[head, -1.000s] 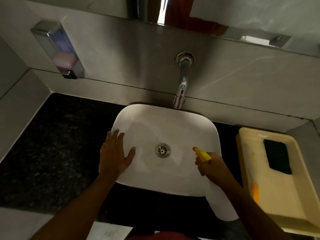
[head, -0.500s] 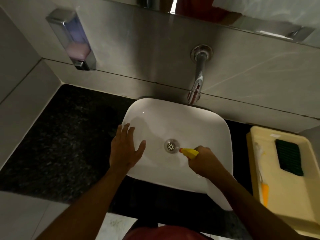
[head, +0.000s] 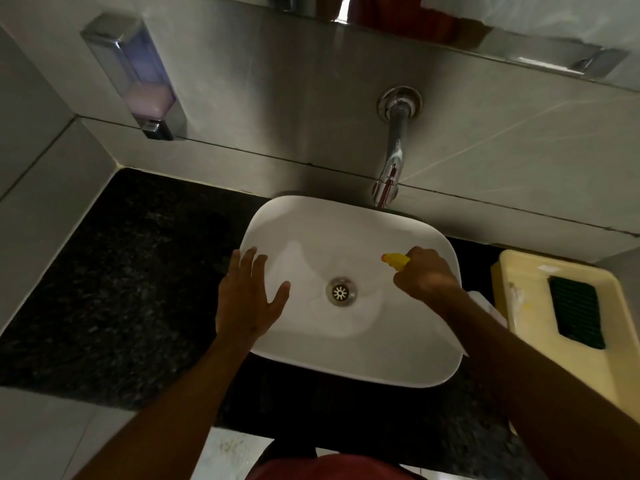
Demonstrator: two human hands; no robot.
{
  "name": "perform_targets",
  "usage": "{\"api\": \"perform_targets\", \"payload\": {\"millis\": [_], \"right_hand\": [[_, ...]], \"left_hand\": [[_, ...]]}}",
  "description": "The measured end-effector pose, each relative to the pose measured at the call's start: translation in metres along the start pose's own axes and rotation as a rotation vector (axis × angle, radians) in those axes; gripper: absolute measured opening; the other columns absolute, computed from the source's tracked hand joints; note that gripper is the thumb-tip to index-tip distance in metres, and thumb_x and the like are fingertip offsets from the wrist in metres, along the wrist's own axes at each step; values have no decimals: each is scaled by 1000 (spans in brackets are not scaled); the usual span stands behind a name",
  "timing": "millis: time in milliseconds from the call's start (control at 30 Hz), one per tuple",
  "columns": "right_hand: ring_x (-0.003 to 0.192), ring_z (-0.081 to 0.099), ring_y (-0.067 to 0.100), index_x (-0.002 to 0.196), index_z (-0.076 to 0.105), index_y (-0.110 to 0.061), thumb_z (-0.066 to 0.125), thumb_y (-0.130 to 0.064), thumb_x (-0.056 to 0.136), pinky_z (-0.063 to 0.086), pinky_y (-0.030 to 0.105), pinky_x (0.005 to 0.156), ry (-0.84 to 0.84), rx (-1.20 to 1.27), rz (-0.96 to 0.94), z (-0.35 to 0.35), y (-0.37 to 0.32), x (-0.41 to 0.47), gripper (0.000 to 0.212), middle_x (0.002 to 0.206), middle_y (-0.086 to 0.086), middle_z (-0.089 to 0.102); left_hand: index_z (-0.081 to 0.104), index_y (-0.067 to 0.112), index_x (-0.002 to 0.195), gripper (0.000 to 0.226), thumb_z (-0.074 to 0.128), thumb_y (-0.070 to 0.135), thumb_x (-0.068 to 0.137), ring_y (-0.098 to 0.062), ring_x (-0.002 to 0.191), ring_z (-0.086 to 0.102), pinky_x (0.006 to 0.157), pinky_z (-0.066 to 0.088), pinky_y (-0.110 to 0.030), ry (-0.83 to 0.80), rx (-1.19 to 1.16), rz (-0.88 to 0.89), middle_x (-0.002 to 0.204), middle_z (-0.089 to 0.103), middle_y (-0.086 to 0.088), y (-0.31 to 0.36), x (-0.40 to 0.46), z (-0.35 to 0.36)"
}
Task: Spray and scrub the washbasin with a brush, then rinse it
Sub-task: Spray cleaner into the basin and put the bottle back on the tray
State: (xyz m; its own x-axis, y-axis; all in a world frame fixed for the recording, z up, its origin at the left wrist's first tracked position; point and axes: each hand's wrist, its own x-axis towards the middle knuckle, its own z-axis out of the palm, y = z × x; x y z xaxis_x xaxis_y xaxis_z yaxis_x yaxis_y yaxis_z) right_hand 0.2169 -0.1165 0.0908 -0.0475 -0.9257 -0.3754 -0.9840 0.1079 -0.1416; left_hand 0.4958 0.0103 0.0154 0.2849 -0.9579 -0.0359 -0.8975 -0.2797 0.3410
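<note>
A: What is sitting around the dark speckled counter (head: 114, 271)?

B: A soap dispenser (head: 138, 77) is hanging on the wall above its back left corner, holding pink liquid. A cream tray (head: 519, 289) is lying at the counter's right end.

No text, label, brand, number or sign can be read anywhere around the washbasin (head: 346, 237); every surface in view appears unmarked.
</note>
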Motion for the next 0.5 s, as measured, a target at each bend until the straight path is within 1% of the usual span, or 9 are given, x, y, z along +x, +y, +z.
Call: {"api": "perform_targets", "payload": {"millis": [67, 100, 133, 167, 267, 300, 367, 467, 500], "right_hand": [[72, 65, 28, 95, 62, -11, 66, -25, 70, 53, 32, 66, -45, -22, 9, -5, 7, 1, 29, 92, 11, 67], [66, 69, 26, 90, 59, -12, 65, -25, 70, 55, 30, 61, -82, -25, 31, -7, 10, 0, 24, 86, 9, 66], [58, 69, 23, 85, 55, -13, 63, -25, 71, 55, 27, 53, -113, -22, 55, -8, 13, -1, 20, 80, 6, 63], [54, 68, 21, 84, 53, -14, 63, -25, 72, 53, 26, 50, -134, -23, 72, -8, 16, -3, 19, 77, 4, 61], [70, 61, 21, 104, 57, -12, 66, -31, 76, 50, 30, 64, -158, -57, 55, 0, 17, -5, 35, 86, 4, 57], [67, 64, 21, 103, 58, -12, 66, -32, 76, 52, 31, 63, -177, -40, 55, 3, 14, -5, 35, 84, 3, 59], [57, 67, 19, 95, 58, -14, 66, -32, 75, 56, 30, 59, -169, 5, 54, 10, 5, -6, 28, 78, 4, 62], [70, 61, 21, 103, 62, -15, 68, -30, 75, 52, 32, 67, -71, 59, 35, 11, -7, 0, 32, 82, 4, 61], [73, 62, 23, 104, 62, -15, 68, -31, 75, 53, 33, 70, -50, 57, 37, 7, -8, 2, 33, 85, 5, 62]], "left_hand": [[41, 14, 144, 75, 41, 67, 90, -38, 152, 24, 110, 41, -60, 5, 6, 3, 159, 37, -14, -1, 0, 0], [41, 14, 143, 76, 39, 68, 90, -38, 151, 25, 110, 41, -60, 8, 8, 3, 159, 37, -14, -1, 0, 1], [41, 14, 143, 77, 36, 69, 89, -38, 151, 26, 109, 42, -61, 12, 10, 4, 158, 38, -14, 0, 0, 1], [41, 14, 142, 77, 34, 70, 89, -39, 150, 26, 109, 43, -61, 14, 11, 6, 158, 38, -14, 0, 0, 1], [40, 15, 141, 77, 34, 71, 89, -40, 149, 29, 107, 44, -61, 19, 20, 9, 156, 40, -14, 0, 1, 2], [40, 16, 141, 77, 34, 71, 89, -40, 149, 29, 107, 44, -61, 18, 23, 11, 156, 40, -14, 0, 1, 2], [39, 16, 141, 76, 34, 71, 89, -40, 149, 29, 106, 44, -62, 18, 23, 13, 156, 41, -14, -1, 1, 3], [40, 15, 140, 76, 33, 72, 89, -40, 149, 30, 105, 45, -62, 21, 26, 14, 155, 42, -14, -1, 1, 4], [41, 15, 140, 76, 33, 71, 89, -40, 149, 30, 105, 45, -62, 20, 25, 13, 155, 42, -14, -1, 1, 4]]}}
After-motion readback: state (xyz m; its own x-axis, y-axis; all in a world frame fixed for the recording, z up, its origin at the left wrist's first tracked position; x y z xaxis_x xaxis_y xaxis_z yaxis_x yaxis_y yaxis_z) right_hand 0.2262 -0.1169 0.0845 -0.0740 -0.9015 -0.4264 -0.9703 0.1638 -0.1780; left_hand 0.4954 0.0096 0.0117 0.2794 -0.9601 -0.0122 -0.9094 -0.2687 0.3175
